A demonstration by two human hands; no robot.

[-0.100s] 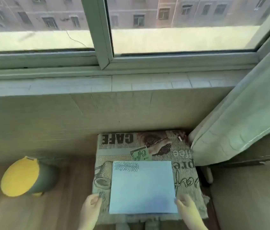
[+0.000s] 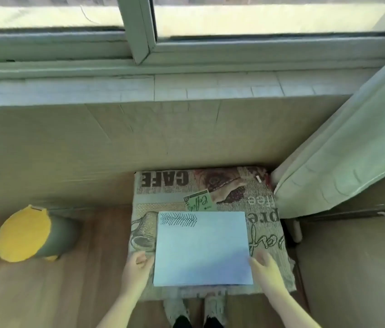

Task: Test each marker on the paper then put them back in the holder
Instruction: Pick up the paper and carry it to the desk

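We see the paper (image 2: 202, 248) lying flat on a printed cushion (image 2: 263, 209) at lower centre of the frame, with a band of dark pen strokes (image 2: 178, 220) in its upper left corner. Left hand (image 2: 137, 267) sits at the paper's left edge, fingers loosely curled and holding nothing. Right hand (image 2: 266, 268) touches the lower right edge with relaxed fingers. A yellow-topped container (image 2: 25, 234) stands well apart on the wood floor (image 2: 52, 292) at left; contents not visible. A curtain (image 2: 342, 159) crowds the cushion's right side.

White paper (image 2: 202, 252), hatch-marked top left, lies flat.
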